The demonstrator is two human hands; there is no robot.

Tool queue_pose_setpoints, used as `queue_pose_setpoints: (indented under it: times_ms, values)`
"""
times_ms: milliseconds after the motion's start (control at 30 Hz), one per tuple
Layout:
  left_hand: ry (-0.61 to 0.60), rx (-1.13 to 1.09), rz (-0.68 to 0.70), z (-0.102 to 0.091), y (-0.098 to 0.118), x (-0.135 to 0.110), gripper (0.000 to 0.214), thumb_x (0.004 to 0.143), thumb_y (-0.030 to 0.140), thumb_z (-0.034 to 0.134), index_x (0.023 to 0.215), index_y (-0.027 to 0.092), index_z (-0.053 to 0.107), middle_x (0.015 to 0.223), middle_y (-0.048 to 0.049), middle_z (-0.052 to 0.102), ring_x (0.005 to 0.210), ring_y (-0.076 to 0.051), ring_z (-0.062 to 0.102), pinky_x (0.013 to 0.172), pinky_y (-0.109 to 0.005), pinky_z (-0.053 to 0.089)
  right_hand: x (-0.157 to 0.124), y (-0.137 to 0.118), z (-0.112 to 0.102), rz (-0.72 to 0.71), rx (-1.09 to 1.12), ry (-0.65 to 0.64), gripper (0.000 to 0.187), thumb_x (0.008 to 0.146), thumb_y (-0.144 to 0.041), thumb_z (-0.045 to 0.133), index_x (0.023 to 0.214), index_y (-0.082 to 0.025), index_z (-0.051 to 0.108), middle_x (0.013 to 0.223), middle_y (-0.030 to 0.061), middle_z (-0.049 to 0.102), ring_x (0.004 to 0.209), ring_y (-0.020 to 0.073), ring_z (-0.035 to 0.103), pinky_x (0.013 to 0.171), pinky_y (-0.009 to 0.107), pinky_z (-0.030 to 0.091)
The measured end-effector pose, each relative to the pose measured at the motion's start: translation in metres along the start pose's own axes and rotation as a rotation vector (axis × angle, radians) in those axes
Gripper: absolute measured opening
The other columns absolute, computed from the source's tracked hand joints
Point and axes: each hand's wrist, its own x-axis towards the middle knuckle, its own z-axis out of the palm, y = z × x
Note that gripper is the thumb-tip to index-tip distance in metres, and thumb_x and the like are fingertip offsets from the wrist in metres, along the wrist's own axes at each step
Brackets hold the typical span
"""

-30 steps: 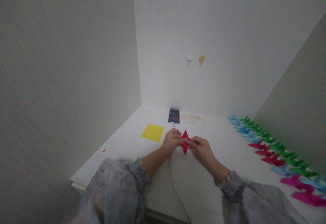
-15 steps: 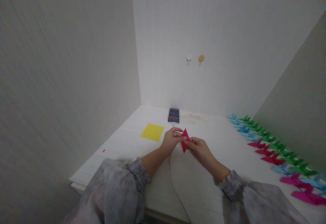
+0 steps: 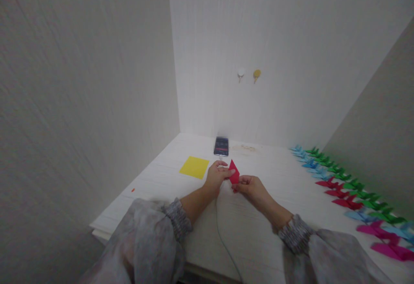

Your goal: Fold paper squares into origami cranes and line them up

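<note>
A small folded piece of red origami paper is held between my two hands above the white table. My left hand pinches it from the left, with the thumb across its front. At its lower right corner, the thumb and fingers of my right hand grip the paper's bottom end. One tip of the paper points up and away from me. A flat yellow paper square lies left of my left hand.
Rows of folded paper cranes in green, red, blue and magenta line the table's right side. A phone stands near the back wall, its cable running toward me. Two hooks are on the wall. An orange scrap lies left.
The red paper has gone from a long diamond to a shorter shape, its lower point now folded or hidden at my right fingers. My right hand has moved slightly down along it.
</note>
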Motion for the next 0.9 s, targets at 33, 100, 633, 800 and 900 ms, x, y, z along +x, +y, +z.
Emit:
queue_pose_setpoints:
  times_ms: [33,100,633,800,900]
  values:
    - [0.010,-0.002,0.001,0.000,0.000,0.001,0.043,0.047,0.017,0.073,0.077,0.016,0.042,0.055,0.0027,0.058,0.048,-0.012,0.056,0.051,-0.024,0.043,0.000,0.001,-0.001,-0.001,-0.008,-0.003,0.011,0.055,-0.024,0.066,0.058,-0.015,0.061,0.054,-0.0006,0.062,0.050,0.0114,0.053,0.053,0.024,0.039]
    - [0.035,-0.011,0.000,-0.001,-0.001,0.001,0.042,0.047,0.016,0.073,0.076,0.016,0.043,0.054,0.0031,0.056,0.049,-0.012,0.056,0.052,-0.024,0.043,0.000,0.001,-0.001,0.003,0.001,-0.013,0.013,0.054,-0.025,0.067,0.059,-0.015,0.062,0.055,-0.0001,0.063,0.050,0.0120,0.054,0.054,0.025,0.040]
    - [0.110,-0.156,-0.052,-0.003,-0.002,0.004,0.039,0.049,0.008,0.068,0.074,0.016,0.040,0.057,0.0028,0.056,0.052,-0.009,0.055,0.057,-0.023,0.044,0.000,-0.002,0.002,0.014,0.121,-0.073,0.030,0.046,-0.015,0.072,0.073,-0.015,0.059,0.059,-0.0031,0.060,0.052,0.0097,0.053,0.053,0.023,0.041]
    - [0.019,-0.034,0.014,-0.002,-0.001,0.002,0.044,0.046,0.012,0.071,0.074,0.017,0.038,0.052,0.0070,0.052,0.046,-0.007,0.051,0.053,-0.021,0.041,-0.006,-0.010,0.000,-0.026,0.141,-0.094,0.035,0.055,-0.025,0.071,0.087,-0.017,0.059,0.078,0.0020,0.064,0.069,0.0139,0.058,0.066,0.027,0.044]
    - [-0.108,0.085,-0.017,0.000,-0.003,-0.001,0.049,0.043,0.014,0.073,0.075,0.018,0.036,0.051,0.0074,0.053,0.046,-0.008,0.051,0.051,-0.021,0.039,-0.006,-0.010,-0.001,-0.087,0.104,-0.020,0.026,0.068,-0.036,0.059,0.084,-0.016,0.060,0.078,0.0041,0.063,0.070,0.0142,0.057,0.065,0.027,0.043]
